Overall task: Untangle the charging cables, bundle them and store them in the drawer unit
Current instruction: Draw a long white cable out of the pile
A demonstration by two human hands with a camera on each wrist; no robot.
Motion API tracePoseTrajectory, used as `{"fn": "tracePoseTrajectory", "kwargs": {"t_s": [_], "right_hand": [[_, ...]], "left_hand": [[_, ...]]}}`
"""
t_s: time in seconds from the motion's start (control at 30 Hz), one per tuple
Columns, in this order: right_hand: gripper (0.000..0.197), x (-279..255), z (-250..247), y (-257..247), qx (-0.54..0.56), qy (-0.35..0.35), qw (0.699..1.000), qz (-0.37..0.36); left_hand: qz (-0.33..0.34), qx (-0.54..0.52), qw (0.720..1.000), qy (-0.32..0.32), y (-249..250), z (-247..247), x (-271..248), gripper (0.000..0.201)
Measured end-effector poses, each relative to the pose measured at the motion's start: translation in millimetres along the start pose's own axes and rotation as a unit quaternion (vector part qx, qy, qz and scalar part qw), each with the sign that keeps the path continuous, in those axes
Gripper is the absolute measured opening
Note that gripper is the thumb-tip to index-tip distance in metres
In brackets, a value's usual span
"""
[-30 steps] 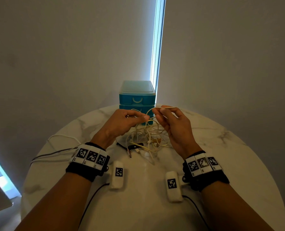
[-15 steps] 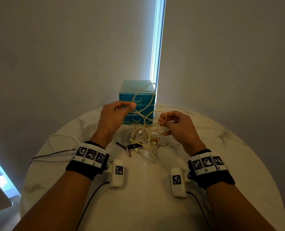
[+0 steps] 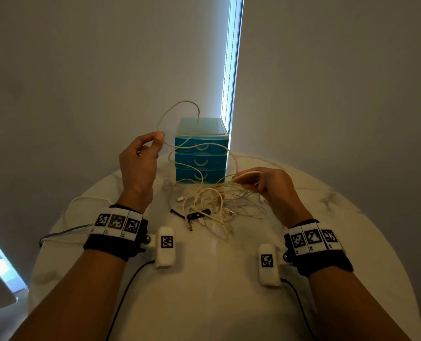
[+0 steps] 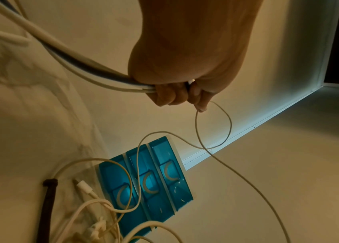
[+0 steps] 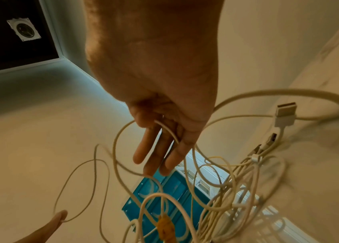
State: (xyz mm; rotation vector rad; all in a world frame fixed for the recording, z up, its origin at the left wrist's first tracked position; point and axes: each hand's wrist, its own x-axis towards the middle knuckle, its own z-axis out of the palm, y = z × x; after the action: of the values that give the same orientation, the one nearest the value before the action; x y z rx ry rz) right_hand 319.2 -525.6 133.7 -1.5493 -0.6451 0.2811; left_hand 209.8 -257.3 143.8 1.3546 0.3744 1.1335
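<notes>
A tangle of white charging cables [image 3: 216, 203] lies on the round marble table [image 3: 204, 303] in front of a blue three-drawer unit [image 3: 200, 153], whose drawers are all closed. My left hand [image 3: 159, 139] is raised left of the unit and pinches one thin white cable [image 4: 197, 131] between thumb and forefinger. That cable arcs above the unit's top and runs down across the drawer fronts. My right hand [image 3: 253, 179] hovers low at the right of the unit and holds a loop of the cable [image 5: 164, 129] between thumb and nearly straight fingers [image 5: 156, 157].
A black connector and a short dark strap [image 3: 197, 215] lie at the near edge of the tangle. White USB plugs [image 5: 285, 115] lie at its right. Grey and white wires [image 3: 64, 232] hang over the table's left edge. A wall stands close behind the unit.
My left hand has risen up and to the left, drawing a long cable loop above the drawer unit. My right hand has moved down and right with its strand.
</notes>
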Motion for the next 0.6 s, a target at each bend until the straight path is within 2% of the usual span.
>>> {"fn": "tracePoseTrajectory", "kwargs": {"t_s": [0.03,0.13,0.2,0.27,0.3,0.37,0.47,0.6], "right_hand": [[0.053,-1,0,-3,0.038,-0.004,0.999,0.009],[0.048,-5,0,-5,0.135,0.029,0.989,0.047],[0.046,-5,2,-4,0.073,0.038,0.995,0.051],[0.027,-4,5,0,-0.049,0.025,0.998,0.027],[0.023,-4,7,1,-0.096,0.008,0.995,0.020],[0.026,-5,9,3,-0.151,-0.032,0.988,0.011],[0.020,-9,10,1,-0.167,-0.008,0.986,-0.018],[0.014,-12,8,-3,-0.087,0.078,0.992,-0.046]], "left_hand": [[-0.001,-0.006,1.000,0.002,0,0,1,0.022],[-0.001,-0.015,1.000,-0.001,-1,0,1,0.021],[0.005,-0.017,1.000,-0.004,-1,1,0,0.022],[0.007,-0.018,1.000,-0.004,-1,1,0,0.022],[0.006,-0.019,1.000,-0.004,-1,1,0,0.022],[0.003,-0.018,1.000,-0.005,-1,2,-1,0.022],[-0.003,-0.014,1.000,-0.004,-2,2,-2,0.022],[-0.012,-0.013,1.000,-0.007,-1,3,-3,0.021]]}}
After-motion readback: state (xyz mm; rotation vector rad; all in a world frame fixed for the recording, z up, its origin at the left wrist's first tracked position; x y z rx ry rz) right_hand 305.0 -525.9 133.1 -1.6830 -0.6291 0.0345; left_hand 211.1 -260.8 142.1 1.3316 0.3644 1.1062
